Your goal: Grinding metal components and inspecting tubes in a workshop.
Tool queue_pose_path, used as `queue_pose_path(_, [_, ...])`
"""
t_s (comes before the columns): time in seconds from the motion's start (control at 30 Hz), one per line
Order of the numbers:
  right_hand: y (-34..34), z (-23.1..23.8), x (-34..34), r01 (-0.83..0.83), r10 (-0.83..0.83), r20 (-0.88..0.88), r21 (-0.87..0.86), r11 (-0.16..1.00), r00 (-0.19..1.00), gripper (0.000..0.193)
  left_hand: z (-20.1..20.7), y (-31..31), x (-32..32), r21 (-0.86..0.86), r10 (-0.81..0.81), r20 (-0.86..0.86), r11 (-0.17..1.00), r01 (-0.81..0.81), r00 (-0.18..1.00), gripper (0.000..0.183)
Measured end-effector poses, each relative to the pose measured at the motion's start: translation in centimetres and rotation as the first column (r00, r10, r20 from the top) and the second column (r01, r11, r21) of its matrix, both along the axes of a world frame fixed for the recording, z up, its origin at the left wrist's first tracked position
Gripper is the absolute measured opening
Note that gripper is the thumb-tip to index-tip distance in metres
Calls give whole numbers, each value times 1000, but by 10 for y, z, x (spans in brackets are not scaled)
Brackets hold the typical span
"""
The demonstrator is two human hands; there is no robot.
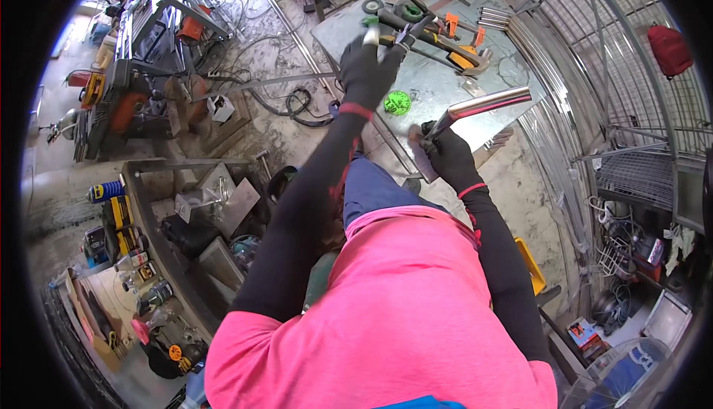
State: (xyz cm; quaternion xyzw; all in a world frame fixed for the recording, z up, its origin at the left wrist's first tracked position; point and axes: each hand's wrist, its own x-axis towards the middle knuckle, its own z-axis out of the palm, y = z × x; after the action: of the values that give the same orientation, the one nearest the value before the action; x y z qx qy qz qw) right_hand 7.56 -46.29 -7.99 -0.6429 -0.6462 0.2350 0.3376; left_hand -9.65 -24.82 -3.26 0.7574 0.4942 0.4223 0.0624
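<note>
Both my hands wear black gloves with red cuffs. My right hand (pixel 451 158) is wrapped round a shiny metal tube (pixel 492 103), which slants up to the right over the sheet-metal tabletop (pixel 438 86). A blurred brownish piece shows just left of that hand; its kind is unclear. My left hand (pixel 368 73) reaches to the table's far left part with its fingers apart, among a cluster of hand tools. Beside its fingers are dark-handled tools (pixel 422 34) and a round disc (pixel 372 6). A bright green round piece (pixel 397 102) lies between my hands.
Orange clamps (pixel 451 25) and a yellow tool (pixel 464 57) lie on the table's far side. Long metal tubes (pixel 553 141) run along the right. Cables (pixel 297 104) cover the floor on the left. A tool-filled bench (pixel 134 179) stands at lower left, a fan (pixel 624 375) at lower right.
</note>
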Motion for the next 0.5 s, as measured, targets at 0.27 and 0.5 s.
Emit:
queue_pose_path(0.27, [-2, -12, 6, -37, 37, 6, -105, 994, 999, 32, -42, 89, 34, -702, -98, 77, 702, 124, 992, 64])
queue_pose_path(0.5, [4, -24, 15, -191, 189, 137, -1, 982, 972, 39, -48, 80, 35, -683, -124, 302, 663, 306, 945, 49])
